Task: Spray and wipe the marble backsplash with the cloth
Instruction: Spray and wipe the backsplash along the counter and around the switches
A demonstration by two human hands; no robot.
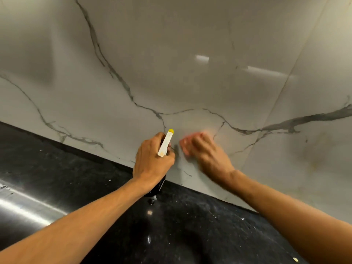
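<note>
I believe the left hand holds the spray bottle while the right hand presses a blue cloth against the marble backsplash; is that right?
Not quite: in the head view the cloth under the right hand is pink, not blue. The left hand does hold the spray bottle, and the cloth is against the marble backsplash.

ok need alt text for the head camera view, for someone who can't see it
A person's right hand presses a pink cloth against a white marble backsplash with grey veins, blurred as if wiping. The left hand grips a spray bottle beside it, above a black speckled countertop.
</note>
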